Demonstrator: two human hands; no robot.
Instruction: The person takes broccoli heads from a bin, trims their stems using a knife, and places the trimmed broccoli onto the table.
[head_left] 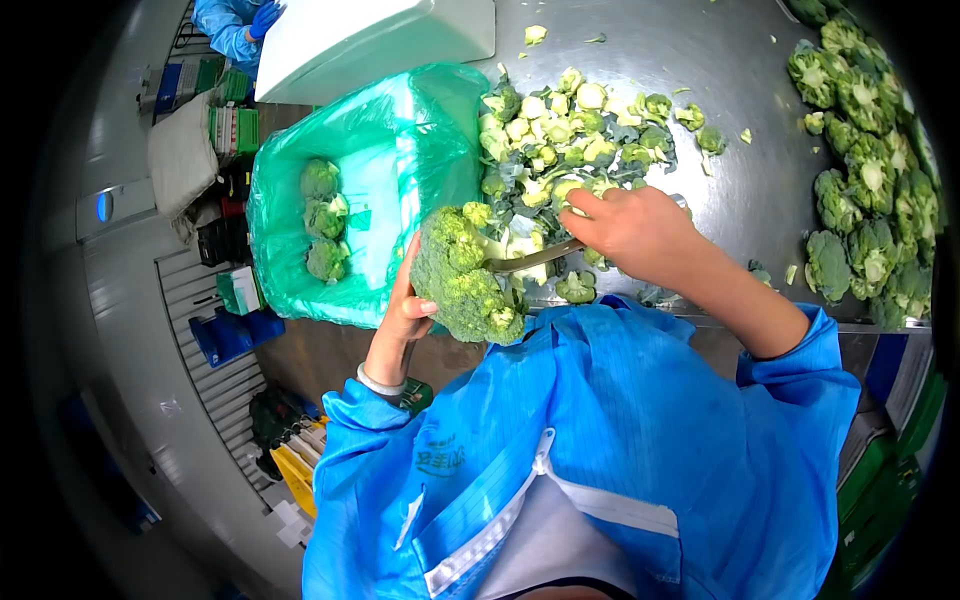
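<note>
A large head of broccoli [455, 275] rests in my left hand [408, 290], whose fingers curl round its left side. My right hand [635, 232] is closed on the handle of a knife [540, 257]. The blade reaches left to the stalk of the broccoli; its tip is hidden among the florets. Just beyond my hands lies a heap of cut broccoli pieces and leaves [560, 135] on the metal table [735, 80]. Left of the heap stands a bin lined with green plastic [425, 165], with three broccoli heads [325, 215] inside.
Many whole broccoli heads [865, 185] are piled at the table's right end. A white box [375, 45] stands beyond the lined bin. At the upper left, a co-worker's blue-gloved hand [265, 18] is beside that box. Crates [232, 130] stand along the left.
</note>
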